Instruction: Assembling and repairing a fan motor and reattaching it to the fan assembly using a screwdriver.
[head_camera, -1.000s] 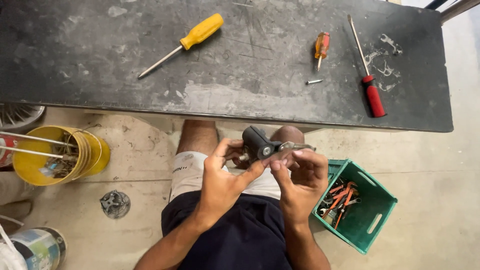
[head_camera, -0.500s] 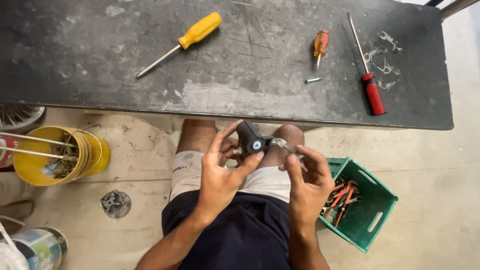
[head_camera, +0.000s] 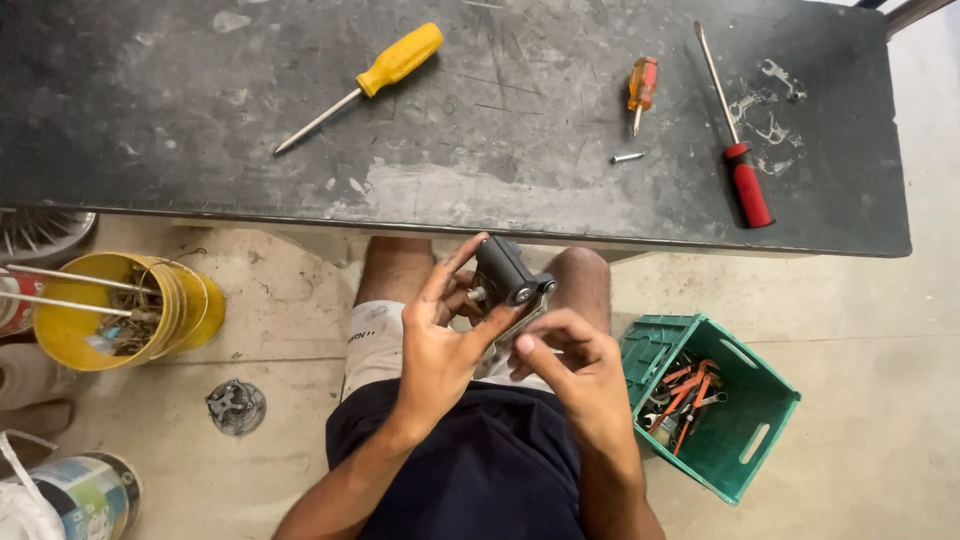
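Observation:
My left hand (head_camera: 440, 335) grips a small dark grey mechanical part (head_camera: 503, 271) with a metal bracket (head_camera: 530, 305), held above my lap just below the bench edge. My right hand (head_camera: 575, 375) is right beside it, fingers curled and touching the bracket's lower end. On the dark workbench (head_camera: 200, 150) lie a yellow-handled screwdriver (head_camera: 365, 82), a small orange screwdriver (head_camera: 640, 90), a long red-handled screwdriver (head_camera: 735, 140) and a loose screw (head_camera: 627, 157).
A green plastic crate (head_camera: 745, 440) with orange-handled tools sits on the floor at my right. A yellow bucket (head_camera: 185, 310) holding metal rods stands at the left, with a round metal piece (head_camera: 236, 406) and a paint can (head_camera: 85, 495) below it.
The dark part has been turned and tilted in my left hand. My right hand has dropped lower on the bracket, and its fingers have curled in.

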